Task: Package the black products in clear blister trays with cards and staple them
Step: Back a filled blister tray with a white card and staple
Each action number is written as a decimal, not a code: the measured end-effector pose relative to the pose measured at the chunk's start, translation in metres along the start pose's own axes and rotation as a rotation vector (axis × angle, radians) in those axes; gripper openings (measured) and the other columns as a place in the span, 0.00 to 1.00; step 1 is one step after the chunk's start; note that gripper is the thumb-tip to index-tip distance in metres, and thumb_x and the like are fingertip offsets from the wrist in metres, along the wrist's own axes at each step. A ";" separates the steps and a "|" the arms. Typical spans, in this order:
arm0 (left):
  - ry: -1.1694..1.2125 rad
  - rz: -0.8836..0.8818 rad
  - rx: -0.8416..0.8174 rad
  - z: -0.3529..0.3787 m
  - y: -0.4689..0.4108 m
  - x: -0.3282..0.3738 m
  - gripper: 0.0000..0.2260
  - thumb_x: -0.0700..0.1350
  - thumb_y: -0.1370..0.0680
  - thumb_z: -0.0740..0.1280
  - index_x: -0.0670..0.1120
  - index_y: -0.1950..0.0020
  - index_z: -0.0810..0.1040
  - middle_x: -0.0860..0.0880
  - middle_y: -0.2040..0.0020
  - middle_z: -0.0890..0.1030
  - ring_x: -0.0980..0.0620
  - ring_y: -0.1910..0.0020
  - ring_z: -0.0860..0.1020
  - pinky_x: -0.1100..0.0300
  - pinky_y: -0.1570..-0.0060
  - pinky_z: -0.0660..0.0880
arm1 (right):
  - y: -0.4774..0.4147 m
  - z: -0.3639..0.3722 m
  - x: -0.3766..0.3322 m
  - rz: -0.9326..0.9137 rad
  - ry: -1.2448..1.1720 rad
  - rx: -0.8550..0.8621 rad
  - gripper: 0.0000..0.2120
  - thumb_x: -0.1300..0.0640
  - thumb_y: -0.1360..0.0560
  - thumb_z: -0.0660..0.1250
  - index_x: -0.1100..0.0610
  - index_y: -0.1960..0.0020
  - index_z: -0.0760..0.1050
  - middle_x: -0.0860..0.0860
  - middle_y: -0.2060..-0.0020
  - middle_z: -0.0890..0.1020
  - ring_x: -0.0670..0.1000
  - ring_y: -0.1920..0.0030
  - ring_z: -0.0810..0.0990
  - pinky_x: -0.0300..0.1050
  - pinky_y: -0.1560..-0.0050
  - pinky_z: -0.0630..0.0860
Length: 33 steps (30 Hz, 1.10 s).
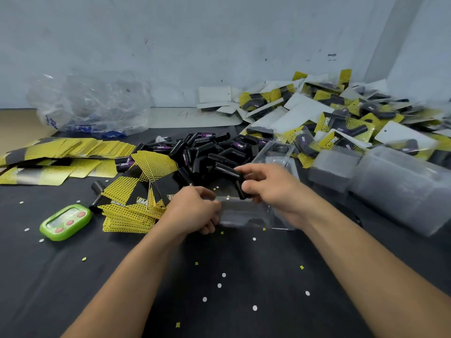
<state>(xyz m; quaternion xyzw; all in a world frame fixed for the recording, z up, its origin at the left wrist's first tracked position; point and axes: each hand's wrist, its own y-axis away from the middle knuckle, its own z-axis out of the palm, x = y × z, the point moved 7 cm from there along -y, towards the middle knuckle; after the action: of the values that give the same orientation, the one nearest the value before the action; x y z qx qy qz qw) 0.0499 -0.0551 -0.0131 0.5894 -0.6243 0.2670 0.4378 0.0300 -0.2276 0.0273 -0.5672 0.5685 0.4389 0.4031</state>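
Note:
My left hand (pixel 195 211) grips the left edge of a clear blister tray (pixel 244 213) lying on the dark table (pixel 219 289). My right hand (pixel 271 189) pinches an L-shaped black product (pixel 229 173) just above the tray's far side. Behind my hands lies a heap of loose black products (pixel 207 150). A stack of yellow and black cards (pixel 131 203) sits to the left of my left hand.
A green timer (pixel 66 222) lies at the left. More cards (pixel 61 154) spread at the far left, with a crumpled plastic bag (pixel 92 103) behind. Finished packages (pixel 341 118) pile up at the back right. Stacks of clear trays (pixel 390 181) lie at the right.

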 end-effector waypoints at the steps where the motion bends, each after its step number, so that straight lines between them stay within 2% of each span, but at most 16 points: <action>1: 0.033 -0.010 -0.037 0.003 0.001 0.001 0.12 0.38 0.19 0.67 0.41 0.36 0.75 0.48 0.73 0.81 0.51 0.78 0.78 0.63 0.78 0.73 | 0.007 -0.002 0.006 0.025 -0.004 -0.017 0.18 0.68 0.21 0.67 0.45 0.44 0.81 0.54 0.52 0.84 0.46 0.59 0.79 0.35 0.64 0.75; 4: 0.060 -0.028 -0.120 0.006 0.003 0.001 0.15 0.35 0.21 0.66 0.42 0.34 0.75 0.46 0.71 0.81 0.50 0.77 0.78 0.63 0.78 0.73 | 0.012 -0.010 0.010 0.026 0.016 -0.001 0.16 0.69 0.22 0.68 0.51 0.42 0.81 0.53 0.53 0.85 0.46 0.59 0.80 0.40 0.60 0.76; 7: 0.046 -0.025 -0.149 0.002 0.001 -0.002 0.16 0.34 0.23 0.65 0.44 0.36 0.77 0.45 0.70 0.82 0.50 0.75 0.79 0.63 0.77 0.73 | 0.011 -0.012 0.003 -0.037 0.023 0.017 0.18 0.73 0.24 0.68 0.51 0.46 0.80 0.52 0.55 0.85 0.47 0.60 0.81 0.41 0.60 0.78; 10: 0.026 -0.010 -0.150 -0.001 -0.002 -0.004 0.14 0.34 0.23 0.66 0.45 0.41 0.81 0.46 0.70 0.81 0.52 0.74 0.78 0.64 0.76 0.72 | 0.011 -0.010 -0.004 -0.099 0.109 -0.011 0.20 0.75 0.26 0.66 0.50 0.49 0.80 0.51 0.57 0.86 0.48 0.56 0.83 0.43 0.54 0.78; 15: 0.006 0.019 -0.145 -0.001 -0.005 -0.005 0.14 0.33 0.25 0.67 0.49 0.44 0.83 0.46 0.70 0.81 0.53 0.75 0.77 0.64 0.76 0.72 | 0.009 -0.018 -0.002 -0.052 0.062 -0.047 0.25 0.78 0.29 0.60 0.50 0.55 0.82 0.60 0.54 0.85 0.56 0.52 0.82 0.48 0.50 0.78; 18: 0.017 0.025 -0.147 -0.001 -0.005 -0.005 0.16 0.33 0.26 0.68 0.49 0.43 0.84 0.45 0.70 0.80 0.53 0.75 0.76 0.64 0.75 0.72 | 0.008 -0.011 -0.005 -0.077 0.108 -0.081 0.25 0.78 0.28 0.60 0.50 0.53 0.82 0.61 0.53 0.83 0.62 0.49 0.81 0.56 0.45 0.80; 20: 0.014 0.027 -0.144 -0.001 -0.006 -0.005 0.17 0.33 0.26 0.68 0.49 0.43 0.85 0.45 0.69 0.80 0.52 0.75 0.76 0.64 0.75 0.71 | 0.009 -0.005 -0.007 -0.096 0.140 -0.134 0.25 0.79 0.26 0.58 0.52 0.52 0.81 0.61 0.52 0.82 0.62 0.49 0.80 0.59 0.44 0.79; 25: 0.007 0.033 -0.140 0.000 -0.007 -0.004 0.17 0.33 0.25 0.68 0.53 0.45 0.83 0.46 0.70 0.80 0.53 0.75 0.76 0.64 0.75 0.72 | 0.019 0.001 -0.010 -0.102 -0.195 -0.238 0.23 0.85 0.30 0.53 0.61 0.52 0.76 0.59 0.54 0.83 0.52 0.52 0.84 0.44 0.51 0.81; 29: 0.010 0.044 -0.143 0.001 -0.005 -0.003 0.17 0.33 0.25 0.68 0.55 0.48 0.83 0.46 0.71 0.80 0.54 0.75 0.76 0.64 0.75 0.72 | 0.021 0.006 -0.005 -0.074 -0.365 -0.312 0.24 0.85 0.29 0.51 0.60 0.52 0.75 0.60 0.53 0.84 0.55 0.51 0.84 0.50 0.49 0.80; 33: 0.002 0.050 -0.141 0.001 -0.006 -0.002 0.17 0.33 0.24 0.67 0.54 0.47 0.84 0.46 0.71 0.80 0.54 0.75 0.76 0.65 0.75 0.72 | 0.019 0.009 0.002 0.025 -0.495 -0.334 0.24 0.84 0.29 0.51 0.62 0.51 0.77 0.62 0.52 0.84 0.59 0.49 0.85 0.49 0.51 0.83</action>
<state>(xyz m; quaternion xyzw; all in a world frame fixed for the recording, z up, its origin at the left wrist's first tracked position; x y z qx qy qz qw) 0.0552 -0.0560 -0.0170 0.5409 -0.6556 0.2341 0.4720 0.0110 -0.2204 0.0241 -0.4945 0.3798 0.6562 0.4250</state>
